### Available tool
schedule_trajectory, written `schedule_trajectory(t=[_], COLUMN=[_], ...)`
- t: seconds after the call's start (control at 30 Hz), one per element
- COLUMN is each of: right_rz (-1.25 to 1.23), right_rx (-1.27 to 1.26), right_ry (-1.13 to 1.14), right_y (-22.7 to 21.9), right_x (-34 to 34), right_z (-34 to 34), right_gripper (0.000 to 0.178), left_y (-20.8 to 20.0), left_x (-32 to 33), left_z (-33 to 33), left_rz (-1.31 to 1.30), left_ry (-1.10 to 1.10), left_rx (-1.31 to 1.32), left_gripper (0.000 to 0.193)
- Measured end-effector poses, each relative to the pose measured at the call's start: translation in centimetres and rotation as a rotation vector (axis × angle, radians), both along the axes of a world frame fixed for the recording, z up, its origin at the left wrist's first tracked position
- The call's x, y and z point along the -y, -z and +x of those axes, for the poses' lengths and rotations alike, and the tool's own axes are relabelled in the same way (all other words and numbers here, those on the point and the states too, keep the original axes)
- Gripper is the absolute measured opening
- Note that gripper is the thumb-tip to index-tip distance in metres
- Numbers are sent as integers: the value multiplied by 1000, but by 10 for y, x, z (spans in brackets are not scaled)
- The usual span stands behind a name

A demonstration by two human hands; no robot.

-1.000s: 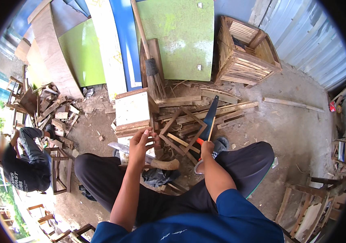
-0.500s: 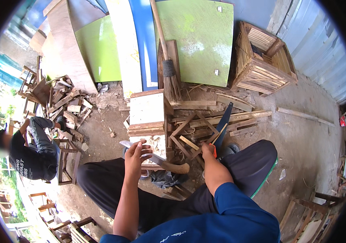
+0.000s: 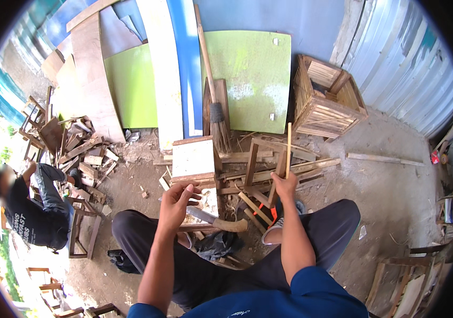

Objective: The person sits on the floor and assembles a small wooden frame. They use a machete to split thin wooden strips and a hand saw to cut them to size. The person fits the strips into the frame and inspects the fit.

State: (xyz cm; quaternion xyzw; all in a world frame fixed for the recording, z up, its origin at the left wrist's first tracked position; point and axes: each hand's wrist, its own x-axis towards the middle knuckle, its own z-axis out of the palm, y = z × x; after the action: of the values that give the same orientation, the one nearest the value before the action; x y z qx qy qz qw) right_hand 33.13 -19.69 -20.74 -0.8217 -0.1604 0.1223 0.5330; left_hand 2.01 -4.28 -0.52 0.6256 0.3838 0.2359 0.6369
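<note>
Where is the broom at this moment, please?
In the head view, the broom leans against the blue board beside the green panel, above the left hand.

We sit on the ground with our legs out. Our right hand (image 3: 285, 185) holds a thin stick (image 3: 288, 148) straight up. Our left hand (image 3: 176, 204) is open, fingers curled, and holds nothing. A hammer (image 3: 221, 222) lies between our knees. Wood bits (image 3: 269, 169) lie in front of us. A broom (image 3: 213, 100) leans on a green board (image 3: 250, 74). A crate (image 3: 327, 103) sits to the right. Another person (image 3: 36, 206) crouches on the left.
</note>
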Motion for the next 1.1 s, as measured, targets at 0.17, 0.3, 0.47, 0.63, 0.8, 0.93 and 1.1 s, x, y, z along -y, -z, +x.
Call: schedule_trajectory(t=[0.17,0.3,0.47,0.63,0.8,0.93,1.1], right_rz=[165,462,492,514,795,750,485], right_rx=[15,-69,-170,-185,-477,-532,-506], right_ry=[-180,-255,-380,-331,-584,-359,-295], right_y=[-138,-218,-249,-234,-230,-218,-200], right_x=[35,51,49,22,4,-12,-32], right_z=[37,40,12,-31,-34,-35,-51], right_gripper=[30,22,23,21,39,38,39], left_y=[-25,-5,18,21,37,51,52], left_x=[-38,-50,-10,6,-21,-23,6], left_z=[10,32,45,48,43,49,62], left_rz=[300,215,-166,-260,-644,-1154,-1308], left_ry=[172,170,420,269,209,294,644], left_rx=[-43,69,494,447,627,586,760], left_gripper=[35,46,58,55,54,57,54])
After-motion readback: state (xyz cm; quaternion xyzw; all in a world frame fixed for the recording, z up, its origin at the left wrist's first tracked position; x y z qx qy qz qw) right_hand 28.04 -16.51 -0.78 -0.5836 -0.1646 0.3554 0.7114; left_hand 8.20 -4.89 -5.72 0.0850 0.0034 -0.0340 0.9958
